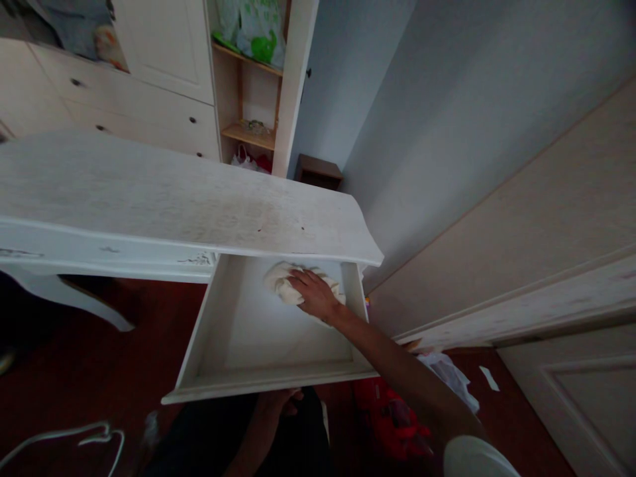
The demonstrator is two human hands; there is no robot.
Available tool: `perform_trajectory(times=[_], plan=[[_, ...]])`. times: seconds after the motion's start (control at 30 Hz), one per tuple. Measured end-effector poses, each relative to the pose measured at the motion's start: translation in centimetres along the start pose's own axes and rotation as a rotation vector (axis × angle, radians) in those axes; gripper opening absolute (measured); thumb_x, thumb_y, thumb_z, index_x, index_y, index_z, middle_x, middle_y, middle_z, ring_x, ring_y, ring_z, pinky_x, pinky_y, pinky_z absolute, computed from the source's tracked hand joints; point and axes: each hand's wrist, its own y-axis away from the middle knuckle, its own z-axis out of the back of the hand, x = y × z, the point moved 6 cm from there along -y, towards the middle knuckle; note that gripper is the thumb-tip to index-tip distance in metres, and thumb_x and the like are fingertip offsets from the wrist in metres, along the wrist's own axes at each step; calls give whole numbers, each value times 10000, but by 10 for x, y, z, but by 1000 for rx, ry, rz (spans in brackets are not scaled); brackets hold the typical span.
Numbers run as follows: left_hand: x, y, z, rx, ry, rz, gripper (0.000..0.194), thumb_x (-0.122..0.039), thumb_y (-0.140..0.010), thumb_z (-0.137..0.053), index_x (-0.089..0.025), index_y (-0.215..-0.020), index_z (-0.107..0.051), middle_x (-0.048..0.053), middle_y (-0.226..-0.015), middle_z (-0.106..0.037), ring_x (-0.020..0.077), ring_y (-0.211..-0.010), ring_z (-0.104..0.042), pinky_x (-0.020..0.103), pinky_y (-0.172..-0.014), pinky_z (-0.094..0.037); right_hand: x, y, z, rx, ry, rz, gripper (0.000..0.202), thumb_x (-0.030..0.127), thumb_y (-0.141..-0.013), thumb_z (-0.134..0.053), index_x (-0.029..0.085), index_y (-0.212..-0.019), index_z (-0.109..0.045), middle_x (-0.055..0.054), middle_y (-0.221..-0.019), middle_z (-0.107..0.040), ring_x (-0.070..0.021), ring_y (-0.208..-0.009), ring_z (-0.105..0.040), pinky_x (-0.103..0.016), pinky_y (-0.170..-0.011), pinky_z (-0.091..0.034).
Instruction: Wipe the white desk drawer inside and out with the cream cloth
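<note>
An off-white cloth (281,281) lies bunched on the bottom of a white drawer (248,331) pulled out from a white table (173,192). Pressed on the cloth is my right hand (315,293), its fingers over the folds toward the drawer's back right. Below the drawer's front edge, near my dark-clothed legs, is my left hand (283,401); the drawer front partly hides it and its fingers look curled, but what they hold, if anything, cannot be made out.
Behind the table stands a white cabinet (169,46) with open shelves. A wall rises at the right. A red bag (397,424), a clear plastic bag (450,377) and a white hanger (64,434) lie on the floor.
</note>
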Motion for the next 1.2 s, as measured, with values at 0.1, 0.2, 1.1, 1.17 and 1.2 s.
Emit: perform_trajectory(times=[0.1,0.2,1.1,1.17,1.2], plan=[[-2,1,-1,8,22,-5,434,-551,-484,-753,-162,-662,-678,73,-649,-702,199,-546,-616,324,-535,-527,-3,20,5,20,44,-292,553,249,-815,-627,134,-1339,-493,-181,-1456,-446,-298,-1306,-441,-472,-1101,-332],[-5,10,-1,17,24,-56,490,-601,-500,-732,-153,-697,-706,82,-698,-722,199,-564,-623,341,-587,-540,-6,46,6,37,137,-563,717,391,-795,-668,103,-1397,-407,-259,-1510,-329,-398,-1355,-368,-579,-1066,-323],[0,6,-3,49,45,-80,464,-602,-520,-718,-169,-689,-724,74,-705,-723,195,-570,-621,330,-581,-537,-84,8,8,133,-91,-1094,545,455,-911,-417,22,-1174,-620,-281,-1225,-622,-365,-1116,-631,-422,-895,-503],[0,8,-4,56,33,-107,481,-625,-550,-693,-167,-691,-732,80,-726,-729,195,-584,-628,332,-605,-541,-84,5,7,126,-89,-1105,568,472,-909,-407,18,-1193,-597,-292,-1269,-588,-371,-1125,-623,-427,-890,-504],[0,8,-4,52,27,-116,486,-635,-560,-682,-168,-684,-733,81,-730,-731,195,-588,-631,332,-615,-542,-83,4,7,121,-89,-1110,584,481,-906,-407,16,-1216,-575,-298,-1294,-565,-373,-1128,-621,-430,-886,-505]])
